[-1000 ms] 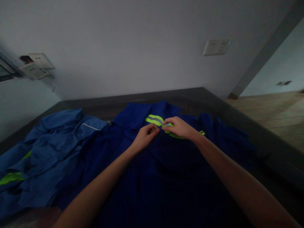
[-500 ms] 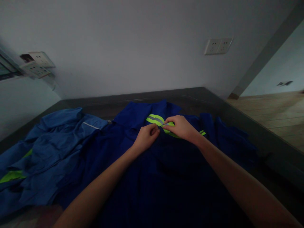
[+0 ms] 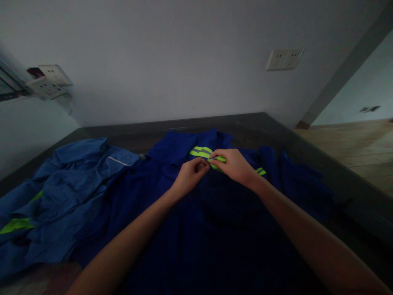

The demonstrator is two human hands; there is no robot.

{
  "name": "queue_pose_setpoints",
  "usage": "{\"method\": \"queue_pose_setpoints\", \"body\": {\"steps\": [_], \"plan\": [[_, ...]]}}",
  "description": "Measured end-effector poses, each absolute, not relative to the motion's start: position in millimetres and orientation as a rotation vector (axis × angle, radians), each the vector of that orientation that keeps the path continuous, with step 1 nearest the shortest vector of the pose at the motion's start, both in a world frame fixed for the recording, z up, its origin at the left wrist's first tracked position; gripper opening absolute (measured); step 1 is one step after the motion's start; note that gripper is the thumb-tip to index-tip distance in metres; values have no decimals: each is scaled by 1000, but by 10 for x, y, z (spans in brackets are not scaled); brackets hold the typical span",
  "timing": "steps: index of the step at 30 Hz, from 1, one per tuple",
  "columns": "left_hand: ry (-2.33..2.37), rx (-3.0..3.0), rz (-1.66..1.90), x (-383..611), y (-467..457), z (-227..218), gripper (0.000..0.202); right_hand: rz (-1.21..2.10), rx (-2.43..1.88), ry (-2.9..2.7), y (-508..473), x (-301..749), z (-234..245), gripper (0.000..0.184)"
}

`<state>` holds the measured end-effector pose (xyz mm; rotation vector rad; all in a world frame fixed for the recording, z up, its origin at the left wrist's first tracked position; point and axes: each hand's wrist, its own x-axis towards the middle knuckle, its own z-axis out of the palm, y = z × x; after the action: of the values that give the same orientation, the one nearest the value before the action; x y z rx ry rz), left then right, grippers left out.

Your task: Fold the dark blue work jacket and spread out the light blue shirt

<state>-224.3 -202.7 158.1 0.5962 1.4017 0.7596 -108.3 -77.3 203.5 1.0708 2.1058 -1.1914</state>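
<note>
Beyond the two pinching hands rises a broad, plain, pale grey wall [image 3: 166, 61], and beneath them spreads a dark grey, flat-topped surface [image 3: 276, 131] with a raised border along its far and right sides. On this lies a large, rumpled garment of deep blue cloth [image 3: 184, 233], directly under the grip and reaching out to both sides of it. Well to the left of the grip, against that garment, is a heaped, lighter blue cloth garment [image 3: 67, 196]. Far to the right of the grip, past the surface's border, shows a pale, wood-plank floor [image 3: 362, 151]. The right hand [image 3: 235, 164] is closed, thumb against forefinger, on the deep blue garment at its striped part. The left hand [image 3: 189, 175] is just beside it, fingers curled round in a nearly closed loop, tips at the cloth; whether they grip any of it cannot be told. Up on the wall, right of the grip, sits a white double socket plate [image 3: 285, 59]. At the fingertips runs a fluorescent yellow-green band with a grey stripe [image 3: 201, 151], partly covered by the right hand; a short striped piece [image 3: 260, 171] shows by the right wrist. Smallest is a thin white strip [image 3: 119, 161] on the lighter garment, left of the grip.
</note>
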Motion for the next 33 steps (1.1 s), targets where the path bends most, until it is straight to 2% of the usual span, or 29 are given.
{"method": "queue_pose_setpoints", "body": {"steps": [13, 25, 28, 33], "plan": [[1386, 584, 776, -2451, -1980, 1555, 16, -1228, 1182, 2198, -557, -982, 2022, 16], [1286, 852, 399, -2632, -2079, 1621, 22, -908, 1503, 2240, -174, -594, 1800, 22], [1346, 877, 373, -2493, -2147, 1555, 18, -843, 1517, 2243, -137, -487, 1721, 23], [1402, 745, 442, -2300, -2172, 1451, 26, -743, 1443, 2164, -159, -398, 1660, 23]]}}
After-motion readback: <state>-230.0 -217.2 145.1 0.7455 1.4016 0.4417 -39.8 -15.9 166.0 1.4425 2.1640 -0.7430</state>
